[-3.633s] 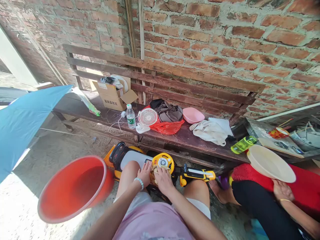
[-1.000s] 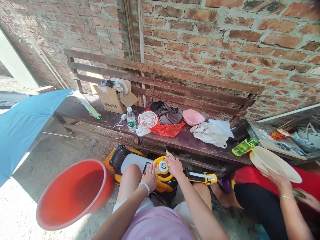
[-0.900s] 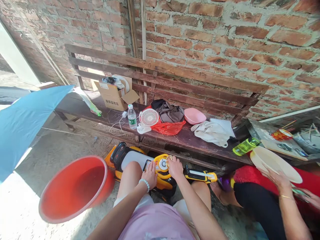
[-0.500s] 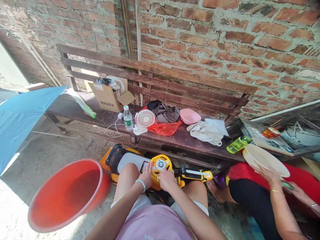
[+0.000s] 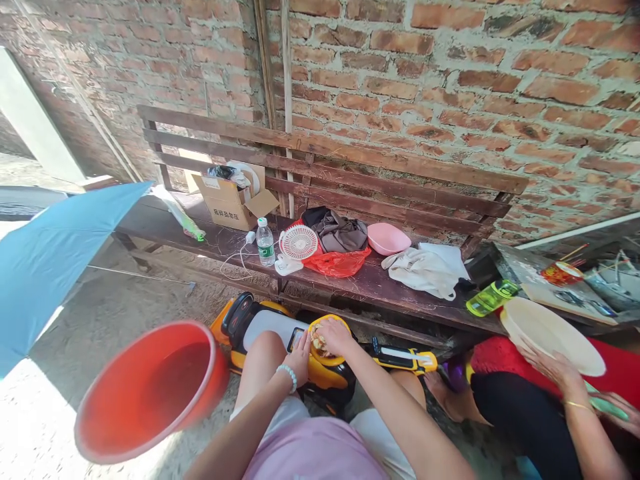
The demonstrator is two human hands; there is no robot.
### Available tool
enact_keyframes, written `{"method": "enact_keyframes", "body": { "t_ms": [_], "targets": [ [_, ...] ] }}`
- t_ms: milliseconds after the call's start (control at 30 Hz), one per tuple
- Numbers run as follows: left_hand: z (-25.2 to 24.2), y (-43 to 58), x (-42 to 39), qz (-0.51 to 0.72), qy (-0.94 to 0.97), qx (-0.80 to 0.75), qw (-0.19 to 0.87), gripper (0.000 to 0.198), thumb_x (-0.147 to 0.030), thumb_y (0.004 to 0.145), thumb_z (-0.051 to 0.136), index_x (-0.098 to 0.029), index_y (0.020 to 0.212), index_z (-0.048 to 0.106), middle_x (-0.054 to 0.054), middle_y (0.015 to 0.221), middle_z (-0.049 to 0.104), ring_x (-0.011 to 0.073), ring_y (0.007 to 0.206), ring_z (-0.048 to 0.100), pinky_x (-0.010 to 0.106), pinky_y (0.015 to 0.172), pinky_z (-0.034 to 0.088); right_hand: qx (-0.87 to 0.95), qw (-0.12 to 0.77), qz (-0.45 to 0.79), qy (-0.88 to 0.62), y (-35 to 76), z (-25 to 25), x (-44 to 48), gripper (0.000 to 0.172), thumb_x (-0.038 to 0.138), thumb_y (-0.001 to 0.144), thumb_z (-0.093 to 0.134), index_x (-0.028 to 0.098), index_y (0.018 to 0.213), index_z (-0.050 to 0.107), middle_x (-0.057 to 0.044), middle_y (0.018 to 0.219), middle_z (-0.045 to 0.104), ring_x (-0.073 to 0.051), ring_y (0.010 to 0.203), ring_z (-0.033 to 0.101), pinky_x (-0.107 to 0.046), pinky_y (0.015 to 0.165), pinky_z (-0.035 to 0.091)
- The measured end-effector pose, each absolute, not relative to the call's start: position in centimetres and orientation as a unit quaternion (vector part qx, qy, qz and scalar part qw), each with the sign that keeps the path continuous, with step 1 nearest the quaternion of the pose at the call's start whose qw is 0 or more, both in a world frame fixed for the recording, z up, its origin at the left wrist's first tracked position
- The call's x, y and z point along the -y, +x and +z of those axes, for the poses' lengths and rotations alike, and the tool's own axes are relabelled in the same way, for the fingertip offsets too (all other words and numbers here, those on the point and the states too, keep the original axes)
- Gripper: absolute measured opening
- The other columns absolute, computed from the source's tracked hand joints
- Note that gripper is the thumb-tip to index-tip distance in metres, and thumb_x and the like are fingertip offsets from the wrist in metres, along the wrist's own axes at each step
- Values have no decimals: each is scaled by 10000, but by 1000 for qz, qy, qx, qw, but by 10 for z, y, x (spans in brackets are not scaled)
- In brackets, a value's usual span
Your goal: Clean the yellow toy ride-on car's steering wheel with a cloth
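A yellow steering wheel belongs to a yellow, black and white ride-on toy car standing between my knees. My right hand is over the wheel's middle, its fingers closed on a small brown-and-white patterned cloth. The wheel's hub is hidden under hand and cloth. Just left of the wheel, my left hand lies flat on the car's front panel with its fingers stretched out, holding nothing. A small screen shows by its fingertips.
A large red basin stands at left, below a blue umbrella. Behind the car runs a wooden bench with a carton, water bottle and fan. At right, another person holds a cream basin.
My right hand has moved from the wheel's lower part up over its middle, covering the hub with the cloth. My left hand stays beside the wheel. The view has shifted slightly.
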State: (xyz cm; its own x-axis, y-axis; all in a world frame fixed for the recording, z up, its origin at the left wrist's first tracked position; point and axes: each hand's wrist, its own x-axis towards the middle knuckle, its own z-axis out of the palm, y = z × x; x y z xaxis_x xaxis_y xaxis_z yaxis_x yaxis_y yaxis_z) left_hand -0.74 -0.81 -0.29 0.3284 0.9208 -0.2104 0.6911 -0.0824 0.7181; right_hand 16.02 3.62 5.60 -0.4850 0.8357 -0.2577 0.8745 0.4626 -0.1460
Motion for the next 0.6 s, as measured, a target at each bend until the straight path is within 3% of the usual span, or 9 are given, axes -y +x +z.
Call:
{"method": "enact_keyframes", "body": {
  "t_ms": [200, 467, 600],
  "targets": [
    [16, -11, 12, 88, 755, -541, 359, 1022, -499, 843, 608, -233, 1675, 78, 81, 1747, 166, 327, 1609, 101, 470, 1293, 234, -769, 45, -94, 631, 172, 47, -56, 305, 196, 927, 582, 224, 1206, 702, -105, 1260, 634, -248, 1167, 552, -321, 933, 447],
    [19, -5, 12, 35, 775, -540, 326, 1098, -368, 754, 630, -172, 1669, 55, 131, 1746, 139, 367, 1603, 72, 526, 1255, 287, -616, 26, -111, 780, 191, 35, -56, 344, 205, 962, 495, 191, 1239, 698, -161, 1249, 629, -252, 1115, 597, -308, 838, 451],
    [16, -9, 8, 31, 786, -529, 317, 1087, -346, 770, 663, -184, 1675, 82, 131, 1739, 173, 365, 1595, 132, 501, 1262, 278, -599, 32, -141, 787, 177, 45, -61, 343, 220, 957, 512, 180, 1226, 720, -173, 1280, 630, -271, 1143, 591, -327, 854, 471]
  ]
}}
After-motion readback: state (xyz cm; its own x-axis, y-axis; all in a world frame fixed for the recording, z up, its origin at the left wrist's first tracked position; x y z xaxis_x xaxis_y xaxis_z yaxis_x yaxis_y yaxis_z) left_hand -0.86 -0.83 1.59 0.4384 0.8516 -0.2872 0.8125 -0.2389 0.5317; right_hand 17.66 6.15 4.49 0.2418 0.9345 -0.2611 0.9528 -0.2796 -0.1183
